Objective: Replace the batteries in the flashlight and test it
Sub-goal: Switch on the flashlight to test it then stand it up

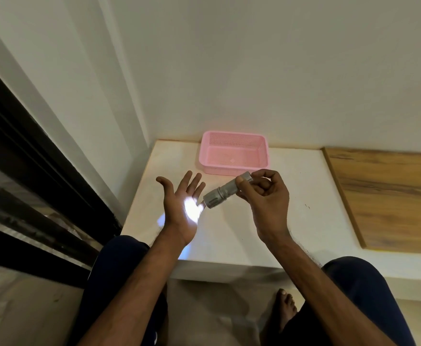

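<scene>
Knees: dark-trousered legs (119, 270) framed the bottom edge; a bare foot (283, 310) showed between them.
Ledge: white ledge (291, 216), wood panel (389, 196) to its right.
Basket: pink basket (234, 153) by the wall, apparently empty.
Left hand: left hand (182, 203) was spread flat, palm up, holding nothing, lit by the beam.
Right hand: right hand (266, 196) was curled round the barrel, thumb on top.
Flashlight: flashlight (225, 191) was held above the ledge, head near the left palm (lit, so likely working).
Handling: probably rigid, light, smooth metal; best gripped mid-barrel.
Hidden: tail cap and switch behind fingers; old batteries unseen.
</scene>
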